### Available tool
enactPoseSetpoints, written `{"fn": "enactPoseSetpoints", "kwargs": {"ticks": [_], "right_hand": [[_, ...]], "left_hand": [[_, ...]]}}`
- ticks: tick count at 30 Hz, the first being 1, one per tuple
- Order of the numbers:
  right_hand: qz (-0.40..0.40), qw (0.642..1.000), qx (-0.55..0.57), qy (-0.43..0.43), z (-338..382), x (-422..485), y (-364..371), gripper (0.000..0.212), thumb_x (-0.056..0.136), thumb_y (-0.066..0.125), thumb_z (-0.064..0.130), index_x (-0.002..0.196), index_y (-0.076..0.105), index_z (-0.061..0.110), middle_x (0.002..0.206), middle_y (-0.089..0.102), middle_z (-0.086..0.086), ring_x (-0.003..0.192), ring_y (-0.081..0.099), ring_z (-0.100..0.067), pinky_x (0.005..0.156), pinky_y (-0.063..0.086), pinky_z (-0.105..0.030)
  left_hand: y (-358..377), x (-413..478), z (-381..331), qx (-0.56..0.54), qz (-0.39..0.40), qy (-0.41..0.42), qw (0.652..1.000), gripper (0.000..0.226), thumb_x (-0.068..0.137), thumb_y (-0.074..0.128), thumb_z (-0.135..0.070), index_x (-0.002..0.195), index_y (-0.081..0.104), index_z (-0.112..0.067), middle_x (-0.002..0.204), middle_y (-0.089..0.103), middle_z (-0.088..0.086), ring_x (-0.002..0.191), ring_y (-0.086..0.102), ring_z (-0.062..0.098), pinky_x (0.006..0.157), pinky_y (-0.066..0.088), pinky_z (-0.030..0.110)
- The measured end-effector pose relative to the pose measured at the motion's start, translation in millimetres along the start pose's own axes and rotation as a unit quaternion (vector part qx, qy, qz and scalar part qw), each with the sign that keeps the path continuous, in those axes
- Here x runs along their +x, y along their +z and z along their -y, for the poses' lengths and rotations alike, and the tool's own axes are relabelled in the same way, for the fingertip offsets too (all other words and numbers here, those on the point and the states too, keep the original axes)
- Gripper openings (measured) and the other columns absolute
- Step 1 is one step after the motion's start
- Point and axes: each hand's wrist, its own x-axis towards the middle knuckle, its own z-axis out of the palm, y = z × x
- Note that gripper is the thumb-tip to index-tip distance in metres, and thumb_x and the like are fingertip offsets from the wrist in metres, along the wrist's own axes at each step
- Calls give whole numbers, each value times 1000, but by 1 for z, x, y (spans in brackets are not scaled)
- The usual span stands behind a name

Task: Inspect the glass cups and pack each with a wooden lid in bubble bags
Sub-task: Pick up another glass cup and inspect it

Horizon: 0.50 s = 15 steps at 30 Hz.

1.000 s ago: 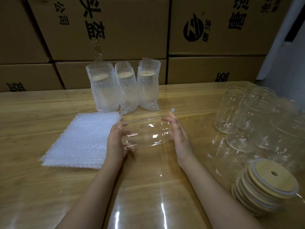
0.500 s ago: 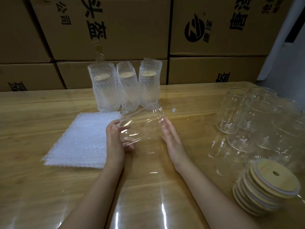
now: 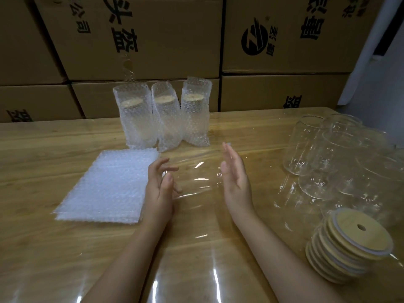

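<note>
A glass cup [image 3: 194,182] is held on its side close to the desk [image 3: 65,248], between the two hands, at the middle of the scene. The left hand [image 3: 160,191] is cupped over its left end, with the fingers [image 3: 162,162] spread and bent round the glass. The right hand [image 3: 235,180] is laid flat against the right end, with all fingers straight and pressed together. The cup's outline is blurred, so it cannot be told which end is the mouth.

The inspection step is judged to be in hand. To do it well, the cup should be turned slowly about its long axis, so that highlights sweep across the wall and any chip, crack or bubble is shown up (the rim and base deserve most care). The ends alone should be gripped, so that the wall is left free of smears. The cup is best held low over the desk, since smooth glass under flat palm pressure could slip.

A stack of bubble bags [image 3: 107,184] lies just left of the left hand, and a stack of wooden lids [image 3: 349,246] lies at the near right. Unpacked cups [image 3: 328,154] stand at the right. Three packed cups [image 3: 161,119] stand at the far side, in front of cardboard boxes [image 3: 153,36].
</note>
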Motion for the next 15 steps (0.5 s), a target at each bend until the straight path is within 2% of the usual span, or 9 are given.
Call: {"fn": "enactPoseSetpoints", "kwargs": {"ticks": [2,4,5,6,7,9,11,13,15], "right_hand": [[18,997,11,71,3,5,-6,31,90,48,50,121,51,48,128,54,27,121,52,1,96,46,-23],[70,976,23,205,6,9,-12,35,81,50,68,111,52,51,114,65,9,90,69,-12,68,56,-27],[92,964,19,247,8,11,-14,47,73,47,75,112,52,48,102,70,3,67,69,-14,52,52,-25],[102,959,2,264,8,12,-17,57,69,46,80,114,52,44,89,72,1,48,60,-13,42,43,-20],[99,960,-13,262,7,14,-18,60,69,47,82,114,52,43,83,73,1,40,51,-10,38,34,-17],[88,969,-12,229,10,18,-20,42,70,48,77,104,54,53,89,71,0,39,45,-7,40,31,-17],[91,979,1,180,14,17,-20,28,68,51,73,95,53,64,103,64,-4,44,48,-7,44,36,-18],[99,988,0,114,14,15,-20,31,68,54,67,98,49,66,109,59,-10,49,51,-6,47,40,-16],[97,994,2,58,16,11,-18,35,69,56,59,103,48,64,111,55,-8,56,53,-1,51,43,-16]], "left_hand": [[-4,1,1,8,16,28,999,33,82,45,-50,115,49,-52,105,61,-4,66,62,12,58,46,17],[-8,1,3,27,35,74,996,37,84,47,-44,121,47,-49,110,60,-7,71,62,14,64,49,18],[-9,1,4,39,46,89,994,39,85,47,-43,123,45,-49,112,59,-9,72,62,17,67,50,19],[-9,1,4,46,55,88,994,39,85,48,-44,124,45,-49,114,58,-10,75,63,21,69,50,21],[-9,2,3,42,60,76,994,39,84,48,-45,123,44,-50,116,57,-11,80,63,24,71,52,24],[-5,4,-4,13,59,34,998,38,82,49,-47,119,46,-53,119,57,-13,91,64,27,68,54,31],[0,8,-12,-37,47,-21,998,33,78,52,-45,111,51,-52,121,57,-13,96,64,26,66,56,40],[4,13,-21,-79,30,-58,995,28,76,54,-44,103,58,-45,120,60,-6,95,66,24,65,57,43],[5,18,-28,-114,12,-88,990,20,78,56,-35,97,63,-37,114,63,-2,94,67,21,64,58,39]]}}
